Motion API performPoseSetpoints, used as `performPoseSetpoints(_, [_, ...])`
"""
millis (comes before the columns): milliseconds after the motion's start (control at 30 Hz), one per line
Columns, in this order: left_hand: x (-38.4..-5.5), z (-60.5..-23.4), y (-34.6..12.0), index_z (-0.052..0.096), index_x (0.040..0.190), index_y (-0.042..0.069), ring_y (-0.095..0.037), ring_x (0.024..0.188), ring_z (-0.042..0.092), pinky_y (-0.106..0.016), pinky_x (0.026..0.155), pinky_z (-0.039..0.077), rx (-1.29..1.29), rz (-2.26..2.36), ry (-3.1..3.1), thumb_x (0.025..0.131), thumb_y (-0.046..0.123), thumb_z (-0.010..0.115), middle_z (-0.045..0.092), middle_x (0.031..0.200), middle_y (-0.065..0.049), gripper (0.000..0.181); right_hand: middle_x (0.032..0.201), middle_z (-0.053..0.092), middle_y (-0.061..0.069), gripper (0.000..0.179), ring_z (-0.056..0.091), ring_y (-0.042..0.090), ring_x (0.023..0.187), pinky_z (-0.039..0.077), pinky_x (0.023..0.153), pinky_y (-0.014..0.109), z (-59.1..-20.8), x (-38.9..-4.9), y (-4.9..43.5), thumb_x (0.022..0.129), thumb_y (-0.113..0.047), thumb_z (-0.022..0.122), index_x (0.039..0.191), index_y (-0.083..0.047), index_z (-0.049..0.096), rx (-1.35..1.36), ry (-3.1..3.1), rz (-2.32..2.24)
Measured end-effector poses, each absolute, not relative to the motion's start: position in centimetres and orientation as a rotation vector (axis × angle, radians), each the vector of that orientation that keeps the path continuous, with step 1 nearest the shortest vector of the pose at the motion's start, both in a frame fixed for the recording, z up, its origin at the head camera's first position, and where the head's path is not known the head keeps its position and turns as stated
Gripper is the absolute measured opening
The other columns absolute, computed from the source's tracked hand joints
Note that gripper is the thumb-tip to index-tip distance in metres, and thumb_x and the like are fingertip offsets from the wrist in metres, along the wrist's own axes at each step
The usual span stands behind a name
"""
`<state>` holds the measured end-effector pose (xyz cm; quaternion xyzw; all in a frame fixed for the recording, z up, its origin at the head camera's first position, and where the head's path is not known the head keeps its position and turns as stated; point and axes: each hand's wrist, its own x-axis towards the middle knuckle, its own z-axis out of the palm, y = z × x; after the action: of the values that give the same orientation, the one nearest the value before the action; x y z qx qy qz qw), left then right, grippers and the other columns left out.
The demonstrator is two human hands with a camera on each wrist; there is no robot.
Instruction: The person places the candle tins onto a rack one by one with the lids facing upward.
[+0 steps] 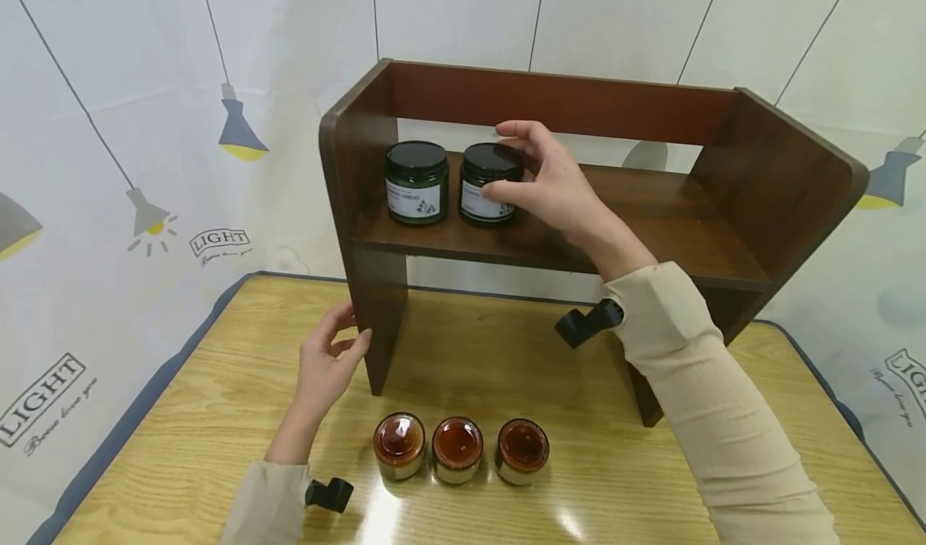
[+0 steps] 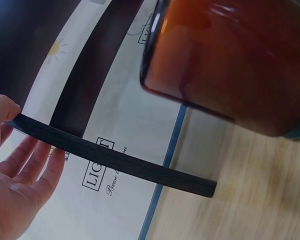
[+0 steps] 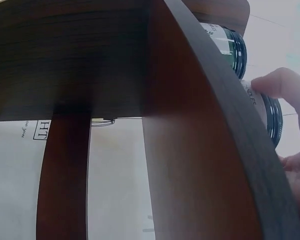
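Note:
My right hand (image 1: 555, 177) holds a dark green candle jar (image 1: 473, 199) with a black lid and white label, thumb at the front and fingers round the far side. The jar is upright on the upper board of a brown wooden shelf (image 1: 651, 223). Left of it, a small gap away, stands a matching candle jar (image 1: 417, 187). Lower down, my left hand (image 1: 327, 372) grips the front edge of the shelf's left side panel (image 2: 140, 165), its thumb and fingers on opposite faces. In the right wrist view the shelf board hides part of both jars.
Three amber glass jars, left (image 1: 399, 447), middle (image 1: 457, 450) and right (image 1: 522, 451), form a row on the wooden table (image 1: 217, 384) before the shelf. A printed white cloth (image 1: 289, 38) hangs behind. The shelf's right side panel (image 1: 788, 175) rises at the right.

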<state>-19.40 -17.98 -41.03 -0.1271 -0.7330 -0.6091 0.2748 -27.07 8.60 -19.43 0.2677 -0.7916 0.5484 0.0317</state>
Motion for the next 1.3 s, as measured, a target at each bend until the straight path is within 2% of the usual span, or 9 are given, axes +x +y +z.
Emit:
performPoseSetpoints(200, [-18.5, -39.6, -17.4, 0.054, 0.115, -0.015, -0.001, 0.091, 0.055, -0.015, 0.069, 0.052, -0.333, -1.624, -1.976, 0.079, -0.019, 0.059, 0.060, 0.100, -0.014, 0.036, 0.134, 0.048, 0.012, 0.068, 0.047, 0.021, 0.119, 0.039, 0.100, 0.034, -19.5, -27.0, 8.8, 0.081, -0.001, 0.066, 0.141, -0.007, 0.033, 0.878, -2.443, 1.705])
performPoseSetpoints(300, [-18.0, -38.8, -17.1, 0.053, 0.114, -0.017, 0.000, 0.091, 0.055, -0.014, 0.069, 0.051, -0.339, -1.616, -1.983, 0.079, -0.020, 0.058, 0.060, 0.100, -0.017, 0.035, 0.137, 0.045, 0.010, 0.072, 0.044, 0.019, 0.124, 0.036, 0.104, 0.032, -19.5, -26.7, 9.0, 0.082, -0.003, 0.067, 0.143, -0.008, 0.030, 0.844, -2.423, 1.725])
performPoseSetpoints(367, [-17.9, -38.7, -17.0, 0.053, 0.114, -0.017, 0.001, 0.091, 0.055, -0.013, 0.069, 0.051, -0.338, -1.622, -1.987, 0.079, -0.020, 0.058, 0.060, 0.100, -0.023, 0.035, 0.138, 0.044, 0.010, 0.073, 0.042, 0.019, 0.126, 0.034, 0.106, 0.030, -19.5, -26.2, 9.3, 0.082, -0.004, 0.068, 0.144, -0.008, 0.029, 0.803, -2.398, 1.743])
performPoseSetpoints(533, [-17.9, -38.7, -17.0, 0.053, 0.114, -0.017, 0.001, 0.091, 0.054, -0.014, 0.069, 0.051, -0.338, -1.626, -1.989, 0.080, -0.019, 0.058, 0.059, 0.102, -0.029, 0.035, 0.134, 0.044, 0.013, 0.069, 0.044, 0.021, 0.125, 0.035, 0.105, 0.027, -19.3, -24.6, 10.3, 0.083, -0.005, 0.068, 0.142, -0.006, 0.032, 0.699, -2.316, 1.782])
performPoseSetpoints(733, [-18.4, -39.5, -17.3, 0.053, 0.115, -0.016, -0.002, 0.091, 0.055, -0.015, 0.070, 0.051, -0.324, -1.635, -1.990, 0.080, -0.019, 0.058, 0.059, 0.103, -0.028, 0.036, 0.130, 0.048, 0.014, 0.060, 0.045, 0.021, 0.124, 0.036, 0.105, 0.029, -19.4, -22.5, 11.5, 0.084, -0.002, 0.067, 0.137, -0.002, 0.039, 0.707, -2.245, 1.770])
performPoseSetpoints(933, [-19.4, -41.0, -17.8, 0.056, 0.119, -0.009, -0.003, 0.093, 0.055, -0.015, 0.070, 0.051, -0.319, -1.654, -1.985, 0.081, -0.016, 0.060, 0.060, 0.105, -0.022, 0.038, 0.128, 0.050, 0.010, 0.053, 0.045, 0.019, 0.124, 0.036, 0.104, 0.028, -20.1, -20.5, 12.5, 0.084, 0.001, 0.065, 0.133, 0.000, 0.043, 0.754, -2.208, 1.770])
performPoseSetpoints(1167, [-18.5, -39.5, -17.2, 0.053, 0.115, -0.016, -0.001, 0.091, 0.055, -0.015, 0.069, 0.052, -0.350, -1.626, -1.979, 0.080, -0.019, 0.058, 0.058, 0.102, -0.030, 0.035, 0.128, 0.052, 0.013, 0.051, 0.047, 0.020, 0.122, 0.038, 0.101, 0.023, -21.1, -18.7, 13.5, 0.083, 0.004, 0.066, 0.130, 0.002, 0.046, 0.808, -2.181, 1.746])
performPoseSetpoints(1300, [-18.8, -40.1, -17.5, 0.055, 0.116, -0.014, -0.001, 0.091, 0.055, -0.016, 0.069, 0.052, -0.342, -1.631, -1.974, 0.080, -0.018, 0.060, 0.059, 0.102, -0.027, 0.036, 0.129, 0.050, 0.017, 0.051, 0.047, 0.020, 0.122, 0.038, 0.101, 0.022, -21.9, -17.7, 13.8, 0.083, 0.007, 0.065, 0.130, 0.003, 0.046, 0.850, -2.185, 1.716])
